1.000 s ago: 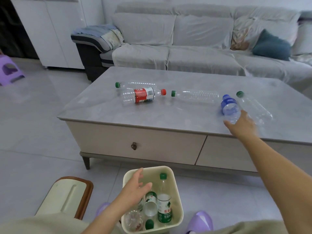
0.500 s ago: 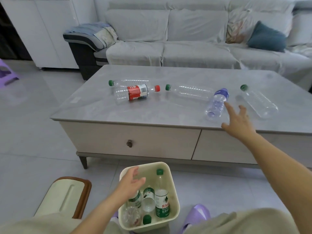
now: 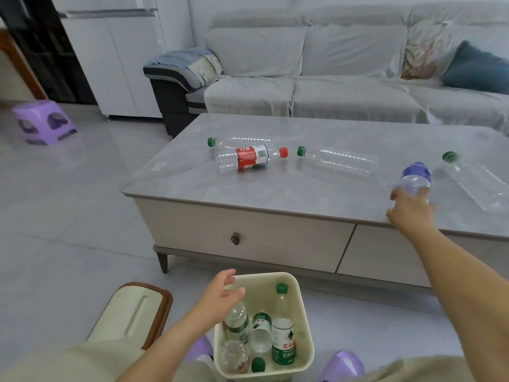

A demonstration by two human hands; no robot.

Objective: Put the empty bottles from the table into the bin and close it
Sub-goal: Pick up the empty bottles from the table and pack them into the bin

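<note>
Beyond the bin [image 3: 303, 304] stands the grey low table [image 3: 275, 197]. On it lie a red-labelled bottle [image 3: 248, 159], a green-capped bottle [image 3: 242, 141] just behind it, a second clear green-capped bottle [image 3: 341, 160] and a third [image 3: 480, 183] at the far right. My right hand [image 3: 410, 209] is closed around the base of a blue-capped bottle [image 3: 415, 176] near the table's front edge. The cream bin on the floor holds several bottles. My left hand [image 3: 223, 295] hovers with fingers spread over the bin's left rim, holding nothing.
The bin's lid [image 3: 132, 312], cream with a brown rim, lies on the floor left of the bin. Purple slippers [image 3: 343, 365] flank the bin. A grey sofa [image 3: 330, 86] runs behind the table. A purple stool [image 3: 44, 121] stands far left by a white cabinet [image 3: 118, 59].
The blue-capped bottle lay on the table with my right hand spread just short of it; now the hand is closed on its base. My left hand stays over the bin.
</note>
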